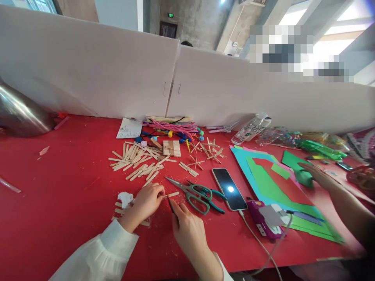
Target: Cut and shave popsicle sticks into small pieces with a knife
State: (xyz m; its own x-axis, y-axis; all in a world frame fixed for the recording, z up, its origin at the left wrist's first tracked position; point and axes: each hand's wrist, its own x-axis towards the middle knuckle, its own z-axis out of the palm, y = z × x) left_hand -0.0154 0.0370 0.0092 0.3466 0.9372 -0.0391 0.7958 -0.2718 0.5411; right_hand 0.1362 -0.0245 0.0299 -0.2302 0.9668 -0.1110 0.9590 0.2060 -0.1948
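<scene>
My left hand (150,200) pinches a wooden craft stick (173,194), whose free end points right. My right hand (189,226) is closed around a thin, dark, knife-like tool (170,204); its tip meets the stick. Small wood shavings are scattered on the red table below. Just right of the stick lie scissors (199,198) with green handles, overlapping teal-handled pliers (218,199). Beneath and beside my left wrist are more craft sticks (118,211) and a crumpled white piece (125,199). Beyond my hands spreads a loose pile of craft sticks (131,156).
A phone (230,189) on a cable lies beside a purple power bank (260,220). Coloured paper (263,179) covers the right, where another person's hand (313,171) reaches in. A bottle (252,128), pink pipe cleaners (172,125) and white partitions (117,74) stand behind; a metal vessel (20,111) is left.
</scene>
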